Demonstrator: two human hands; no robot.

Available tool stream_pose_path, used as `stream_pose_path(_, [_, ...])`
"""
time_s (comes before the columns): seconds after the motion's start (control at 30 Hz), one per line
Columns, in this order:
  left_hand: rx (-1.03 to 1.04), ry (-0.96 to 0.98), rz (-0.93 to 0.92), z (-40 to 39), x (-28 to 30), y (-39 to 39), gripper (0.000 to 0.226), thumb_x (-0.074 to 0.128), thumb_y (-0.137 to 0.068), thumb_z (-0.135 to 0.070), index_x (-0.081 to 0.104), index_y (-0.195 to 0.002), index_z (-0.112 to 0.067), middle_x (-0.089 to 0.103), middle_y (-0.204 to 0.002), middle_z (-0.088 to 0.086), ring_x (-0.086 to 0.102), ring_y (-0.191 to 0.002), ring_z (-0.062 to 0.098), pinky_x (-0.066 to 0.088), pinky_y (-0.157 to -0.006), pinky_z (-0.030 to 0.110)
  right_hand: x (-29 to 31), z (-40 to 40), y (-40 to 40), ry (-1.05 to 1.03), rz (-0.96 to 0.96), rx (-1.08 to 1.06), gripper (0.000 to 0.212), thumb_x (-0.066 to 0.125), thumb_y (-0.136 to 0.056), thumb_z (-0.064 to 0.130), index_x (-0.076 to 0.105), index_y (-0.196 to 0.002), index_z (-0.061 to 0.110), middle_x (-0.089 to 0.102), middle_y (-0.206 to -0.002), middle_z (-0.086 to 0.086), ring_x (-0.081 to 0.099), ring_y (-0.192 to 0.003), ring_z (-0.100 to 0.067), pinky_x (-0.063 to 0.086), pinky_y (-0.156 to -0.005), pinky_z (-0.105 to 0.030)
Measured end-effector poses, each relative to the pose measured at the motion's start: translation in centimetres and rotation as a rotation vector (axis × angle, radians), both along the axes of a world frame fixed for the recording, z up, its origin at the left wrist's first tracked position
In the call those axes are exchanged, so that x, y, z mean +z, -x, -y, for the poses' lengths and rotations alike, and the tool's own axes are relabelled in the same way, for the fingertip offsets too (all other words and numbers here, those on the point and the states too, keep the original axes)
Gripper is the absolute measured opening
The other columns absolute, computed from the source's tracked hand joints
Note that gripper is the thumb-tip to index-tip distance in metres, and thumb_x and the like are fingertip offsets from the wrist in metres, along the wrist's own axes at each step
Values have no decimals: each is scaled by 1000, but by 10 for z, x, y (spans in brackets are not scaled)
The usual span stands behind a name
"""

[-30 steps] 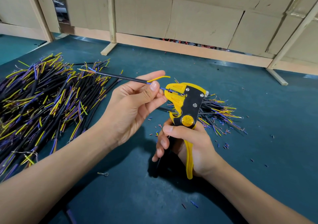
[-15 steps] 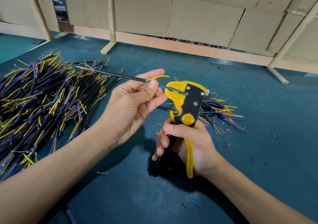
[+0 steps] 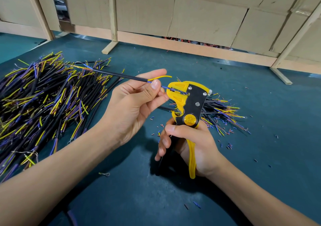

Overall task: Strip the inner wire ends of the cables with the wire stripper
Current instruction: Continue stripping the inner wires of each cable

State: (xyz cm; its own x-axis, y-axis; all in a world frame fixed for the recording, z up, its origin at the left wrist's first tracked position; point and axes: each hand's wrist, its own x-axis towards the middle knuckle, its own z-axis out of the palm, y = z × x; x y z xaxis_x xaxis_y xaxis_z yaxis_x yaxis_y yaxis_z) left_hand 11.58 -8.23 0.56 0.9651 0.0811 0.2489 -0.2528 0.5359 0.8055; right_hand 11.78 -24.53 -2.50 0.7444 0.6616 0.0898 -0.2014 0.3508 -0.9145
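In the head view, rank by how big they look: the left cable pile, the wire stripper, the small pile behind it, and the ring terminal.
1. Left cable pile
2. Wire stripper and small pile: unsure, since the stripper is nearer and hides part of the pile
3. Ring terminal

The only writing is showing on the round yellow knob (image 3: 189, 119) of the wire stripper (image 3: 188, 107). Small raised marks and a line of letters or numbers are sitting there, but they are looking too tiny and blurry to read. Nothing else is showing any words.
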Motion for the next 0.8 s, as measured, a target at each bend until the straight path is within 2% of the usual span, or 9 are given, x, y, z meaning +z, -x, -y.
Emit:
stream_pose_path(0.33, [19,-33,21,0,0,0,25,61,-89,-8,75,-109,-9,63,-78,6,63,-78,13,56,-83,28,4,-1,1,13,-5,-21,15,66,-74,15,60,-64,6,51,-57,-15,55,-51,-31,53,-54,-44])
stream_pose_path(0.43, [79,-108,25,-1,-1,0,25,66,-87,-14,74,-110,-8,55,-85,16,57,-84,22,52,-83,30,5,-2,3,35,-26,-85,16,65,-64,17,56,-56,8,46,-49,-13,49,-41,-26,50,-45,-35])
stream_pose_path(0.53, [96,-152,9,0,-1,0,26,68,-84,-19,76,-108,-13,43,-95,21,45,-93,28,48,-78,25,6,0,2,42,-47,-180,13,60,-55,15,49,-50,10,39,-42,-11,39,-33,-21,44,-39,-27])
stream_pose_path(0.6, [93,-161,0,1,-2,1,22,67,-85,-17,78,-103,-14,43,-97,22,43,-93,28,46,-74,24,6,0,3,26,-67,-166,11,60,-57,14,51,-53,10,40,-44,-11,41,-35,-21,45,-41,-29])
stream_pose_path(0.67, [85,-125,-5,2,-1,0,20,66,-85,-15,78,-100,-12,48,-93,22,47,-91,28,47,-73,26,5,-1,2,-8,-100,-106,13,64,-61,16,56,-64,7,45,-52,-14,49,-43,-26,51,-47,-37])
stream_pose_path(0.73, [94,-95,-15,0,-1,0,24,65,-86,-14,75,-107,-8,57,-84,15,56,-85,22,50,-74,28,2,-3,0,-40,-121,-53,17,67,-67,14,57,-75,2,50,-60,-17,55,-53,-32,54,-56,-45])
stream_pose_path(0.8, [96,-85,-22,-3,1,-1,27,63,-88,-13,71,-113,-4,62,-78,8,59,-79,16,51,-74,28,1,-3,-1,-57,-126,-32,17,66,-70,13,56,-77,2,51,-63,-18,57,-57,-34,55,-60,-49])
